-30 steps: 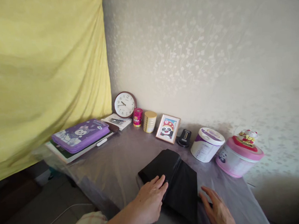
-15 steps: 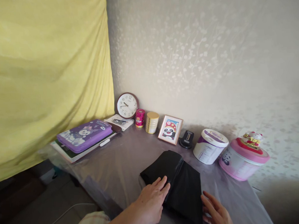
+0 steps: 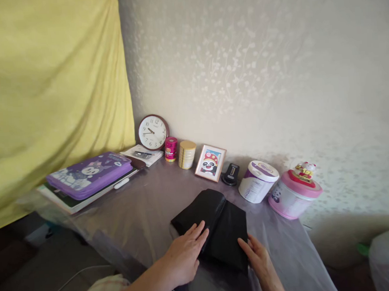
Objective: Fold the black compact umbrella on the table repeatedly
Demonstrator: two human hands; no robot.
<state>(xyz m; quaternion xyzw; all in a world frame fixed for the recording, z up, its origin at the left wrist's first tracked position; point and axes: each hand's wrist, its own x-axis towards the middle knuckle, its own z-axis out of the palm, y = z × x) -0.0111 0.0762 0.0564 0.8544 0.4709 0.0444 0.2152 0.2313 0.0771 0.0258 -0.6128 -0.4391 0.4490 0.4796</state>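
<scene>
A black folded sheet [image 3: 231,231], thin and slightly glossy, lies on the table in front of me with a crease down its middle. I cannot tell whether it is a bag or a cover. My left hand [image 3: 186,251] rests on its left half, fingers stretched out and palm down. At the right edge, my right hand [image 3: 257,256] has the sheet pinched, one digit on top and the others at the edge or behind it. The near end of the sheet sags towards me.
Along the wall stand a clock [image 3: 153,132], a pink can [image 3: 171,149], a yellow-lidded can [image 3: 187,154], a panda picture frame [image 3: 210,163], a black stand [image 3: 231,175], a white tub [image 3: 258,182] and a pink tub [image 3: 294,196] topped by a cat figurine [image 3: 304,172]. A purple case [image 3: 91,174] lies left on books.
My right hand has gone from beside the sheet's right edge to gripping it. The left hand stays flat on the sheet. The whole view has shifted, so things appear further left.
</scene>
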